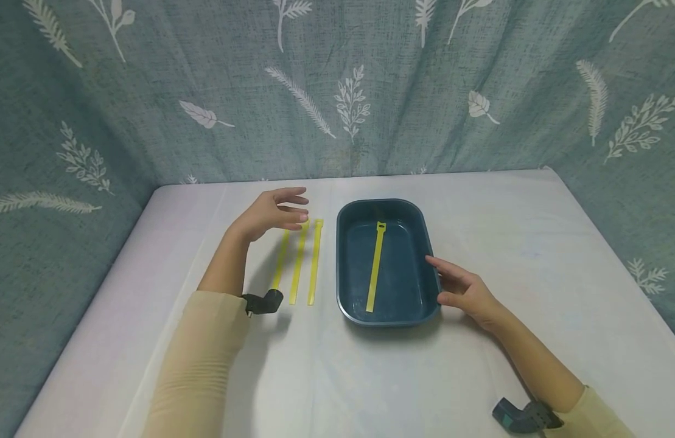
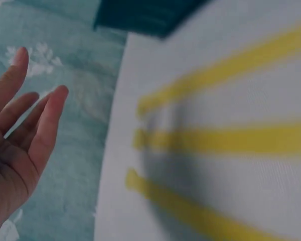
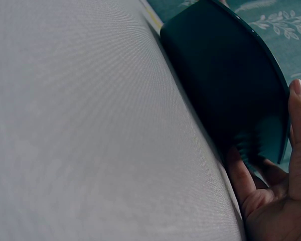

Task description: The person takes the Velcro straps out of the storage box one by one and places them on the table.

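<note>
My left hand (image 1: pixel 274 210) is raised over the heads of three yellow cable straps (image 1: pixel 314 267) lying side by side on the white cloth. Its fingers are spread loosely, and nothing is between them in the left wrist view, where the straps (image 2: pixel 231 139) look blurred below. A dark blue tray (image 1: pixel 414 304) stands right of the straps; one more yellow strap (image 1: pixel 376 267) with a slotted head lies lengthwise on its floor. At the tray's right side my right hand (image 1: pixel 468 295) touches the outer wall, thumb by the rim and fingers low along the wall in the right wrist view.
A white cloth (image 1: pixel 534 243) covers the table. Behind it and at both sides hangs a green-blue curtain (image 1: pixel 249 121) with white leaf prints. Dark wrist cameras sit on the left wrist (image 1: pixel 263 302) and the right wrist (image 1: pixel 526 418).
</note>
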`<state>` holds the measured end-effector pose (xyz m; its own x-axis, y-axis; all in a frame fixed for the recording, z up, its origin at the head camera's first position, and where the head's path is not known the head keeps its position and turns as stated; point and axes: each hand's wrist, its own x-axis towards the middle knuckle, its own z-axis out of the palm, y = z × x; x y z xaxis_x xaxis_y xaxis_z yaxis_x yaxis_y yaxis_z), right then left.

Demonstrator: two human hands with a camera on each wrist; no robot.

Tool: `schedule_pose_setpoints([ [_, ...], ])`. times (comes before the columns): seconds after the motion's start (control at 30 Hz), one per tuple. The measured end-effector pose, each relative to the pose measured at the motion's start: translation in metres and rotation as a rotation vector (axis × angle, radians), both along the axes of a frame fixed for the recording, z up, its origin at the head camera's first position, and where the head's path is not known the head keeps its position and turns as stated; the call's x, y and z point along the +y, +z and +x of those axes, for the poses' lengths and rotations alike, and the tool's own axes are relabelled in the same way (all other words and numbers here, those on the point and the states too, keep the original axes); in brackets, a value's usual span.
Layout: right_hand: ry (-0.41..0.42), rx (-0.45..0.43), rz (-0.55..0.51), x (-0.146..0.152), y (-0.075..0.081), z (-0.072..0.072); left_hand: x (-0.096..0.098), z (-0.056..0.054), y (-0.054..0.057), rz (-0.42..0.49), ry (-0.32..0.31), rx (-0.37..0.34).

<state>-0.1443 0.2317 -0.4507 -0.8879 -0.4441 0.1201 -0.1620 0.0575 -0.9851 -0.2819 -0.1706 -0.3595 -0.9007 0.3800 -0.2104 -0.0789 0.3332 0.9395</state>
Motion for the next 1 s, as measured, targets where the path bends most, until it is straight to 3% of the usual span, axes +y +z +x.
schedule_pose_setpoints([
  [0.27,-0.007,0.007,0.007,-0.001,-0.001,0.000,0.029,-0.004,0.017,0.064,-0.031,-0.020],
  [0.57,-0.007,0.000,0.003,0.000,0.000,-0.001,0.069,-0.009,0.027,0.045,-0.114,-0.007],
  [0.8,0.000,0.001,-0.007,0.000,-0.001,-0.002,0.099,-0.014,0.026,0.019,-0.148,-0.041],
  [1.0,-0.006,0.012,0.000,0.000,-0.002,-0.002,0.126,-0.012,0.016,-0.054,-0.241,-0.035],
])
